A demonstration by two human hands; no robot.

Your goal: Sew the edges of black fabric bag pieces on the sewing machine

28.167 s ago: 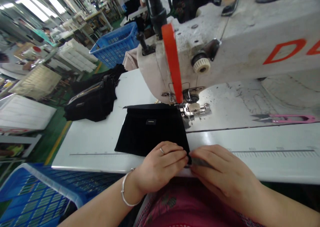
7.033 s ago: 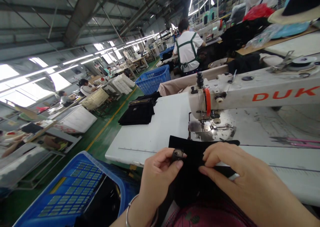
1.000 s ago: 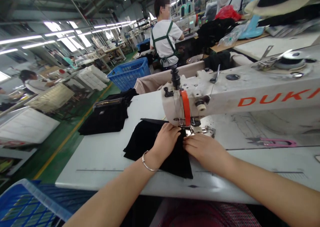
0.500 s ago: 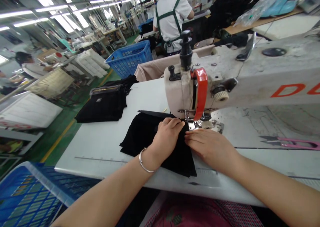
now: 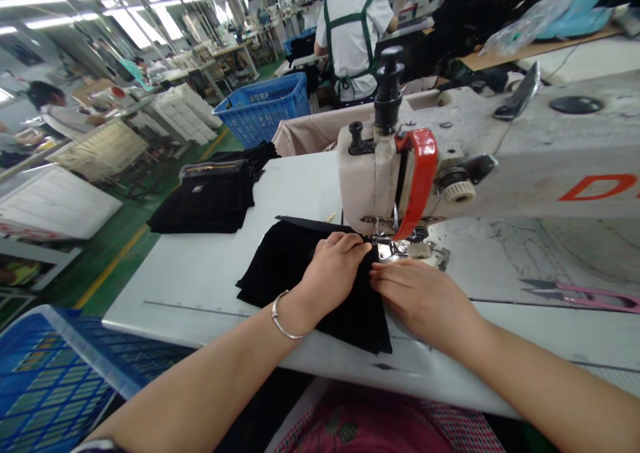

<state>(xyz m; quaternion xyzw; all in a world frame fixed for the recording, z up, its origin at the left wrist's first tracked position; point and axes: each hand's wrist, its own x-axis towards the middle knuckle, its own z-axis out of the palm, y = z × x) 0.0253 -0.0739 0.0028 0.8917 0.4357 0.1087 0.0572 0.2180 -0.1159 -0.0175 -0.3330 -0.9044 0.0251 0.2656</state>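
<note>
A black fabric piece (image 5: 280, 260) lies on the white sewing table, its right edge beside the presser foot (image 5: 387, 250) of the sewing machine (image 5: 367, 180). My left hand (image 5: 335, 266), with a silver bangle at the wrist, lies on top of the fabric, thumb and fingers closed on it near the foot. My right hand (image 5: 425, 293) rests at the fabric's right edge just in front of the foot, fingers pressed together and gripping that edge. Fabric layers under my left palm are hidden.
Pink-handled thread snips (image 5: 590, 295) lie on the table at right. A stack of black fabric pieces with zippers (image 5: 205, 193) sits at the table's far left. Blue baskets stand at lower left (image 5: 55, 373) and behind (image 5: 265, 106). A co-worker (image 5: 353, 33) works beyond the machine.
The camera view has shifted slightly, so the machine appears a little farther right. My hands and the black fabric keep nearly the same place by the presser foot.
</note>
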